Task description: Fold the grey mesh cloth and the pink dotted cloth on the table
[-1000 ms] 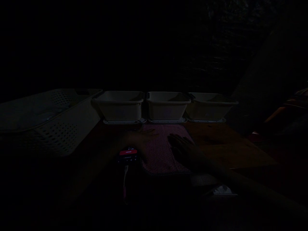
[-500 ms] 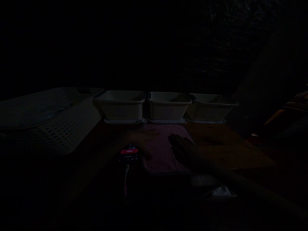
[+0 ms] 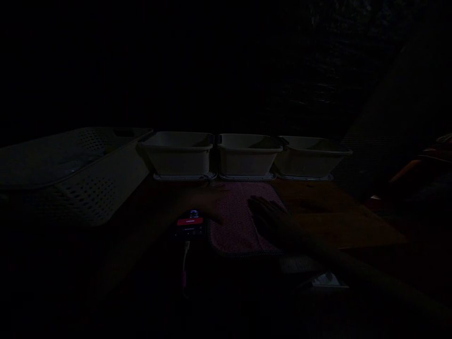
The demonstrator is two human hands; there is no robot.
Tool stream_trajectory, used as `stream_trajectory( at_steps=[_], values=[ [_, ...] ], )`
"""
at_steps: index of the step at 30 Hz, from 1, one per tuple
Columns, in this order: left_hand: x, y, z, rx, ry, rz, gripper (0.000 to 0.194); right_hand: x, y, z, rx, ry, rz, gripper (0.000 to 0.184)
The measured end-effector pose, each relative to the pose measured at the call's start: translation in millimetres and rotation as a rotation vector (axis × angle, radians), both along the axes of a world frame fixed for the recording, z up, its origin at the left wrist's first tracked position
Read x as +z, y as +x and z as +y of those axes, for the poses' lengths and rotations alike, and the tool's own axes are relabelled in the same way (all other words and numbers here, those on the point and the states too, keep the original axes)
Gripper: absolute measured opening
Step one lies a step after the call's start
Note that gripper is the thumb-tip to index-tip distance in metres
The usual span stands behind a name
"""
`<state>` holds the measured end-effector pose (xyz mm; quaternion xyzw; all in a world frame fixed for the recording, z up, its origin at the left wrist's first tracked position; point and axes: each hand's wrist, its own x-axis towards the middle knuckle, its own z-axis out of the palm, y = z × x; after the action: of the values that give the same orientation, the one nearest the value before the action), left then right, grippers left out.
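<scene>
Very dim light; edges hard to read. Taking the pink cloth as landmark: far to its left stands a pale perforated basket, contents too dark to name. Beyond the cloth's far edge, a row of three pale tubs: left tub, middle tub, right tub, each on a pale flat base. Just left of the cloth, a phone with lit screen, its cable trailing toward the wearer. Left hand reaches past the phone to the cloth's left side, fingers spread, nothing seen in its grasp; whether it presses down or hovers, cannot tell. The cloth lies flat on the tabletop, between the two hands; its long axis seems to run away from the wearer toward the tubs, though foreshortening leaves that unsure. Right hand lies over the cloth's right side, fingers extended, palm down, apparently gripping nothing. Neither hand is clearly nearer: each overlaps its own side. Near side, right of the cloth: a small pale object, unidentified. Writing: the phone shows a red band with tiny pale characters, not legible; no brand or label readable elsewhere.
</scene>
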<state>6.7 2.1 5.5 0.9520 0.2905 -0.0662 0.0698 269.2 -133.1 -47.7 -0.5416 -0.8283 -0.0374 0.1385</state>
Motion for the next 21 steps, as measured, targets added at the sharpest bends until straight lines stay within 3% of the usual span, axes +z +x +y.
stream_trajectory(
  at_steps=[10,17,21],
  values=[
    [6.7,6,-5,0.026,0.003,0.139,0.103,3.2,-2,-1,-0.016,-0.004,-0.016,0.053],
    [7.3,8,-6,0.030,0.021,0.168,0.104,5.7,-3,-3,-0.024,-0.057,-0.012,0.071],
    [12.1,9,-11,0.034,0.025,0.190,0.103,3.1,-3,-1,-0.029,-0.049,-0.003,0.071]
  ],
)
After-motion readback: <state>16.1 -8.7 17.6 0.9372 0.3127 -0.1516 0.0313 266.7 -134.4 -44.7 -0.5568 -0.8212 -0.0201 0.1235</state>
